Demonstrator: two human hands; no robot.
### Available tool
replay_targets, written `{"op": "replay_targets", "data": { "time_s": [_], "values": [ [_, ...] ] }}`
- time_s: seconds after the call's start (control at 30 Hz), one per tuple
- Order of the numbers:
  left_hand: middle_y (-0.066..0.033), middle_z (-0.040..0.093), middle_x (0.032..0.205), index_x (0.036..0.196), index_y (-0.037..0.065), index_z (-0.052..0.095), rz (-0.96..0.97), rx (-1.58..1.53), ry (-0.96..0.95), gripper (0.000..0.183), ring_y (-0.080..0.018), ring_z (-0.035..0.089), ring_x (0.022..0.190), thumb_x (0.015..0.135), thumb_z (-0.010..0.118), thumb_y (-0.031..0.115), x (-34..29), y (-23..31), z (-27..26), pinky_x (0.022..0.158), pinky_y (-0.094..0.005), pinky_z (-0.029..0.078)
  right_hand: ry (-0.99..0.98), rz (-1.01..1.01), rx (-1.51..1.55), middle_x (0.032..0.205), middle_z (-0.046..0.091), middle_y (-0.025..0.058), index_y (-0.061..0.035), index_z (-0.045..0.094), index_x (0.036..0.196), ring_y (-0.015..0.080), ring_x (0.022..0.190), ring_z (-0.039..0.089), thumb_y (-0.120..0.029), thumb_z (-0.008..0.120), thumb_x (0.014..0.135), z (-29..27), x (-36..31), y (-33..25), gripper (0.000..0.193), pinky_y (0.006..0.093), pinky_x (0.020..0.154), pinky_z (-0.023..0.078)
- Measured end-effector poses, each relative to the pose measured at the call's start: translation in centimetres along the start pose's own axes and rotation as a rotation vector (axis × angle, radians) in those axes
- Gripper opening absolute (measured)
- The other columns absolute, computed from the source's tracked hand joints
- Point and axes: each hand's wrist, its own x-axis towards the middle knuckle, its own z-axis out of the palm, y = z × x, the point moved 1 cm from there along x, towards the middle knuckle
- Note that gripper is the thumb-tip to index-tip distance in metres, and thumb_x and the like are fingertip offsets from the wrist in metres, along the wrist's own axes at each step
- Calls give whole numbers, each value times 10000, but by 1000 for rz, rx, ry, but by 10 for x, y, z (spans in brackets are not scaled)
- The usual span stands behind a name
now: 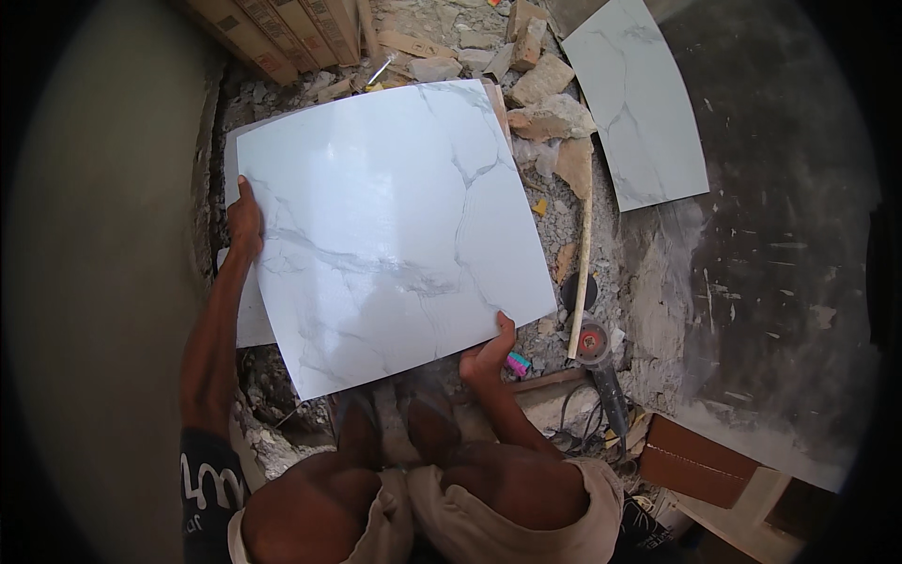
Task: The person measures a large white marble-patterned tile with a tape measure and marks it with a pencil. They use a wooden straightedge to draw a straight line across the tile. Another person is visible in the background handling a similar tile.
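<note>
I saw the left hand (246, 224) and right hand (488, 358) gripping a shiny white square tile (395, 244); one slip could crack it on rough brown stones (552, 117) beyond them.

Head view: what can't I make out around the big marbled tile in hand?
All in the head view:
- Left hand: most fingers, hidden under the marbled tile.
- Right hand: most fingers, hidden by the same tile.
- Pale slab beneath: mostly covered by that tile.
- Feet: toes, hidden by its near edge.
- Cartons: cut off by the upper edge.
</note>
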Motion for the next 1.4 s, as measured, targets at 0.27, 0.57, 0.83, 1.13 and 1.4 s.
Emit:
{"op": "replay_targets", "data": {
  "time_s": [0.27, 0.57, 0.83, 1.13, 1.4],
  "values": [
    [-203, 606, 1196, 1331, -154, 473, 153, 325, 1, 836, -249, 563, 1066, 1013, 454, 619, 62, -16, -5, 950, -430, 454, 19, 285, -68, 1202, 572, 123, -28, 550, 1216, 296, 1120, 596, -199, 663, 897, -15, -18, 24, 379, 464, 1004, 504],
    [-172, 495, 1404, 1479, -55, 380, 76, 370, -157, 872, -277, 492, 1246, 978, 519, 645, 120, 15, -58, 1037, -471, 422, -73, 447, -166, 1132, 604, 143, -9, 535, 1157, 304, 1105, 614, -192, 645, 904, -4, -33, 47, 331, 483, 1041, 504],
    [-215, 415, 1532, 1530, -46, 332, -24, 163, -288, 858, -363, 428, 1384, 996, 544, 591, 53, 44, -30, 1117, -615, 336, -54, 517, -362, 1142, 614, 209, 49, 517, 1204, 342, 1062, 666, -234, 633, 916, -30, -23, 49, 420, 464, 900, 593],
    [-148, 498, 1476, 1515, 34, 417, 70, 318, -326, 675, -310, 465, 1339, 996, 604, 423, 33, 37, -32, 1100, -503, 366, -698, 217, -1471, 1143, 695, 211, 26, 619, 1155, 349, 930, 720, -226, 677, 945, -1, -32, -14, 332, 444, 783, 602],
    [-238, 435, 1529, 1552, -16, 334, 278, 352, -53, 683, -334, 481, 1348, 1023, 591, 332, -14, 10, -35, 1126, -413, 376, -1305, -1212, -1653, 1603, 360, 159, -66, 413, 1519, 353, 1498, 312, -334, 536, 1045, 144, 36, 29, 558, 484, 1230, 270]
  ]
}}
